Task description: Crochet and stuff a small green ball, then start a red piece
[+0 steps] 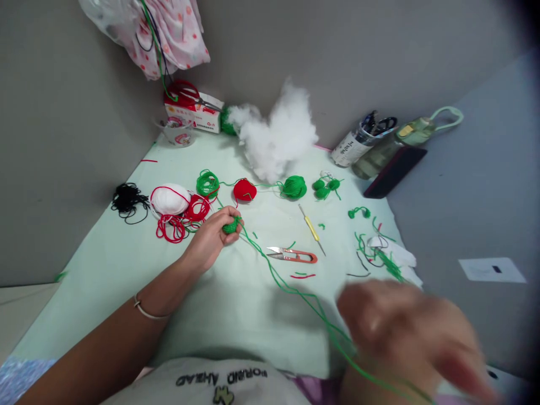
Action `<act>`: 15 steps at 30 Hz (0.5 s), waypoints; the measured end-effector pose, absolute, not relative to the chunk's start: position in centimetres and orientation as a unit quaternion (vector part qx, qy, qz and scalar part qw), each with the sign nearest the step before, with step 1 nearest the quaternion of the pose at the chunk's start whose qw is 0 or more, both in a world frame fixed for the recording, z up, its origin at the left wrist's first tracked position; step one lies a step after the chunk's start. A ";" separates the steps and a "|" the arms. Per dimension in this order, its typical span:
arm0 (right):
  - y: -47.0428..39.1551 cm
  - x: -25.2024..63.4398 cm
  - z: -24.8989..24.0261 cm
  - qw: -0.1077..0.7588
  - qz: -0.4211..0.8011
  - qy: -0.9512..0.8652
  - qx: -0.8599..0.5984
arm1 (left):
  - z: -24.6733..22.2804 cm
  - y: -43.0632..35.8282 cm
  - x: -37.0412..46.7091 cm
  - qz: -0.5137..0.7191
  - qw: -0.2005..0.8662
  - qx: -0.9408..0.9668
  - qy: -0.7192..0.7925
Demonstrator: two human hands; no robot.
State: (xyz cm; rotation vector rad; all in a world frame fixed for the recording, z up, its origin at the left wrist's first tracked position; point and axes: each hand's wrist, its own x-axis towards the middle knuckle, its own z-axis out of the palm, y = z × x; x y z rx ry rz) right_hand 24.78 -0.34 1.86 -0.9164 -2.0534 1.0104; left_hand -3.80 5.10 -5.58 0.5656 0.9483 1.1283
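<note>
My left hand is closed round a small green crocheted piece, held above the middle-left of the table. Green yarn strands run from that piece down to the right, passing by my right hand. Blurred by motion, my right hand is raised close to the camera at the lower right, and what its fingers hold, if anything, cannot be made out. Orange-handled thread snips lie between the hands. Beyond them is a yellow crochet hook.
Along the back are white stuffing, a red yarn ball, a green yarn ball, a pen cup and a bottle. White yarn and black yarn lie left. Green scraps lie right.
</note>
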 end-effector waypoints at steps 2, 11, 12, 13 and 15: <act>1.1 24.1 1.7 0.278 0.352 -0.770 -0.454 | -5.4 4.8 -3.6 0.494 0.712 0.272 0.419; 5.6 22.3 -5.0 -0.045 0.052 -0.672 -0.738 | -5.3 3.9 -2.8 0.448 0.719 0.343 0.406; 5.6 22.5 -5.2 -0.030 0.058 -0.671 -0.738 | -5.4 3.9 -2.7 0.446 0.715 0.350 0.409; 5.6 22.7 -5.2 -0.002 0.065 -0.670 -0.739 | -5.5 3.8 -2.6 0.445 0.711 0.356 0.411; 5.5 23.0 -4.8 0.100 0.099 -0.665 -0.734 | -5.7 3.6 -2.5 0.446 0.702 0.368 0.415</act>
